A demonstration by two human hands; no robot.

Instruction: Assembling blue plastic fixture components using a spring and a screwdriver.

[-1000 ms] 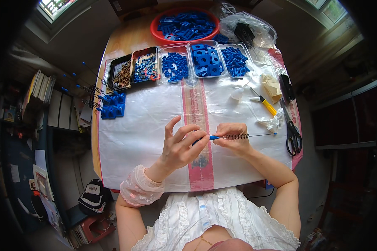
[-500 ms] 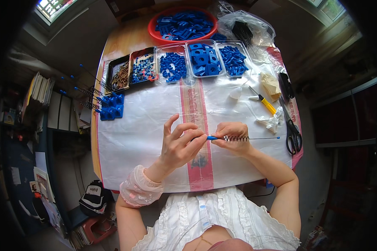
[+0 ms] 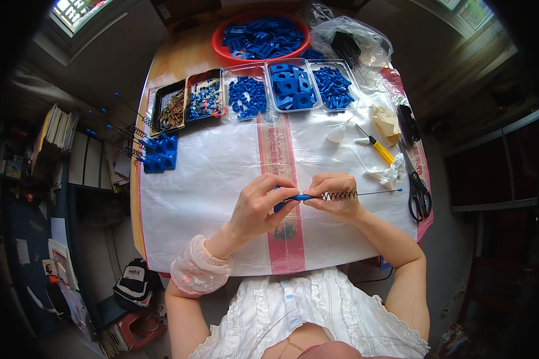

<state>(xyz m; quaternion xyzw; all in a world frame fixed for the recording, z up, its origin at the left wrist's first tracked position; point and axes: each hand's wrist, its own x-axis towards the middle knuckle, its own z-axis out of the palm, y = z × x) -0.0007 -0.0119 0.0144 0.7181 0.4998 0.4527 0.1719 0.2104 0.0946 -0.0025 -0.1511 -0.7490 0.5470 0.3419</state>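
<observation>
Over the middle of the sheet, my two hands meet at a thin black rod with a coil spring (image 3: 341, 195) and a blue sleeve (image 3: 301, 197). My right hand (image 3: 334, 190) is closed, pinching the sleeve where it meets the spring. From that hand the rod runs out to the right, ending in a small blue tip (image 3: 399, 189). My left hand (image 3: 259, 204) is closed on a blue plastic part (image 3: 278, 207) at the sleeve's left end. Its fingers hide most of that part, so its full shape does not show.
Along the far side stand trays of screws (image 3: 172, 109), small mixed pieces (image 3: 205, 97) and blue parts (image 3: 294, 87), before a red basin (image 3: 217, 46). Finished-looking spring assemblies on blue bases (image 3: 160, 154) stand at left. A yellow-handled tool (image 3: 382, 151) and black scissors (image 3: 420, 194) lie at right.
My left fingers, partly raised and spread before, have curled down around the blue part, which now shows beneath them. The rod's far tip has risen slightly.
</observation>
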